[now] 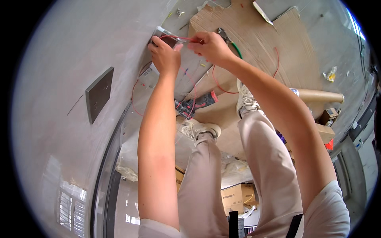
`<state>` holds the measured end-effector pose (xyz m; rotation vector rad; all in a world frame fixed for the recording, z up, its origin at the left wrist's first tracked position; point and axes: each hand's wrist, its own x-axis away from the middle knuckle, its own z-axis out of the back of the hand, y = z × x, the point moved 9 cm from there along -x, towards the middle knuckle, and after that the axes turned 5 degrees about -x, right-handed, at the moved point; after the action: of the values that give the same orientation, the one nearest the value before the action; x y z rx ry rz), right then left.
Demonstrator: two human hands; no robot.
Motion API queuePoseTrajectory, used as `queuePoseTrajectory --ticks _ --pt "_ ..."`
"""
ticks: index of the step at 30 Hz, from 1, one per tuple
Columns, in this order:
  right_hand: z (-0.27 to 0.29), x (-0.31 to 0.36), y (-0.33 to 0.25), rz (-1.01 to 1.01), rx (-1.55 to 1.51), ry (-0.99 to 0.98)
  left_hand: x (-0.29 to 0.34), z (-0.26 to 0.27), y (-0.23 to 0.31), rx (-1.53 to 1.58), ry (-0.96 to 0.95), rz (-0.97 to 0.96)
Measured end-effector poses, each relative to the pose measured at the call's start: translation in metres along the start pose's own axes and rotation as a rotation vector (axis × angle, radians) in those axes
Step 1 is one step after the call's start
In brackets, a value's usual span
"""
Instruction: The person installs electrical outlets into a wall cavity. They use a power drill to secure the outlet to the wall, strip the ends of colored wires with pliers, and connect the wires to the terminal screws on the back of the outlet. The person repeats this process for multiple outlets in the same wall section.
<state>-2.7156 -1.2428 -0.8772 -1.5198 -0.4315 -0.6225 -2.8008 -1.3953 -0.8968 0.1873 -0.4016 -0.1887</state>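
Observation:
Up at the wall, my left hand grips a small dark grey box-like fitting with a pale rim, its fingers curled at the edge and its thumb toward me. A red wire arcs across the fitting to my right hand. The right thumb and fingers are pinched together on that wire. A thin metallic piece shows between the two hands, too small to name. More red wire loops loosely over the floor below my hands.
Green-handled pliers lie on flattened cardboard beyond my right wrist. A red-and-black cordless drill rests near my shoes. A dark grey square plate is on the left wall. A cardboard tube and small boxes lie right.

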Motion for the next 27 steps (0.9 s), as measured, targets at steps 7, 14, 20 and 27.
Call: queuePoseTrajectory --ticks 7,14,20,27 --pt "-0.026 -0.001 0.005 -0.340 -0.641 -0.171 0.012 -0.001 -0.021 0.295 0.135 -0.089" --pt "-0.009 -0.032 0.055 -0.144 -0.259 0.354 0.075 0.007 0.010 0.302 0.086 -0.440" --pt "0.035 0.025 0.030 -0.206 -0.183 0.341 0.120 0.031 -0.028 0.199 -0.050 -0.328" --pt "0.010 0.022 0.062 -0.262 0.285 -0.084 0.027 0.009 -0.034 0.335 -0.079 0.011"
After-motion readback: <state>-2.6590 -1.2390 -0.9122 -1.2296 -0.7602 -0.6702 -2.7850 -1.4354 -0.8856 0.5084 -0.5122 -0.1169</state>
